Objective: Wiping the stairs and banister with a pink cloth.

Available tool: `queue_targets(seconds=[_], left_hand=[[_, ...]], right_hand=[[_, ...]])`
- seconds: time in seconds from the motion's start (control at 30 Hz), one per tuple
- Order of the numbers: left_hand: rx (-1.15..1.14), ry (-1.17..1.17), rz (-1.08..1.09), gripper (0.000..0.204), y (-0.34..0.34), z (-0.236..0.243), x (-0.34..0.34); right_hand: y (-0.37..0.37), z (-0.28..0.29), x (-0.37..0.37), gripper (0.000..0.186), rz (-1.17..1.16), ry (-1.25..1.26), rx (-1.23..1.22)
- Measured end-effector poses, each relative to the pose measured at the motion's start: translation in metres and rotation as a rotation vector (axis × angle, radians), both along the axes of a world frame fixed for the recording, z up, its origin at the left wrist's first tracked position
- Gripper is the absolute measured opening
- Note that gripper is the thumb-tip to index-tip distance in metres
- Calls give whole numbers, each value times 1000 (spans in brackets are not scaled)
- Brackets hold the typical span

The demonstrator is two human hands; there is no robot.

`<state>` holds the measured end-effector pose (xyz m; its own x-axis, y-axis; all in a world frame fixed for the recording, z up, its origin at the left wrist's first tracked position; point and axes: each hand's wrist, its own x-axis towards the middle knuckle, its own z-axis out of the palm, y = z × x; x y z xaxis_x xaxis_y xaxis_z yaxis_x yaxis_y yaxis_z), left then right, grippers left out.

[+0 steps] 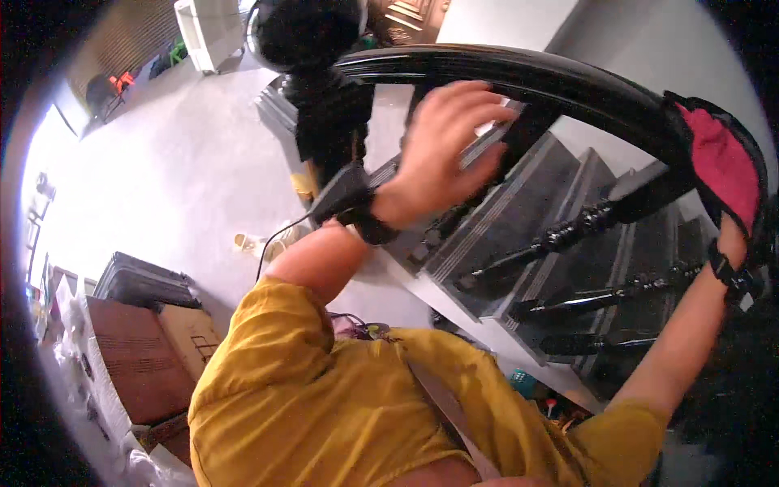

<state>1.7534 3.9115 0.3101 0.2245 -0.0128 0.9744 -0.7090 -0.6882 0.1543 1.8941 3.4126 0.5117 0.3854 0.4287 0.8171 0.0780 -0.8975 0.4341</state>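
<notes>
My left hand (450, 150) is raised just below the curved black handrail (503, 69), its fingers apart and nothing in it; motion smears it a little. It looks apart from the rail, though I cannot tell the exact gap. A black band with a thin cable sits on that wrist. At the right, my right hand (733, 229) goes under a pink cloth or mitt with black edging (724, 154), which lies against the far right end of the rail. That covering hides the fingers. A black band circles this wrist too.
A black newel post (329, 122) with a round knob (304, 32) ends the rail. Turned black balusters (568, 235) stand over dark stair treads (495, 235). Lower left are a cardboard box (134, 357) and a black case (146, 280). A white cabinet (209, 32) stands farther back.
</notes>
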Motion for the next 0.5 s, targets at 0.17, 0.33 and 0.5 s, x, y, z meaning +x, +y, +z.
queue_targets(seconds=[0.17,0.33,0.5], left_hand=[[-282,25,346,30,123,-56,-50],[-560,289,359,16,187,-99,-93],[-641,521,361,12,224,-137,-115]], right_hand=[[157,-73,34,52,242,130,10],[316,-132,16,55,575,289,164],[384,-223,131,52,667,431,297]])
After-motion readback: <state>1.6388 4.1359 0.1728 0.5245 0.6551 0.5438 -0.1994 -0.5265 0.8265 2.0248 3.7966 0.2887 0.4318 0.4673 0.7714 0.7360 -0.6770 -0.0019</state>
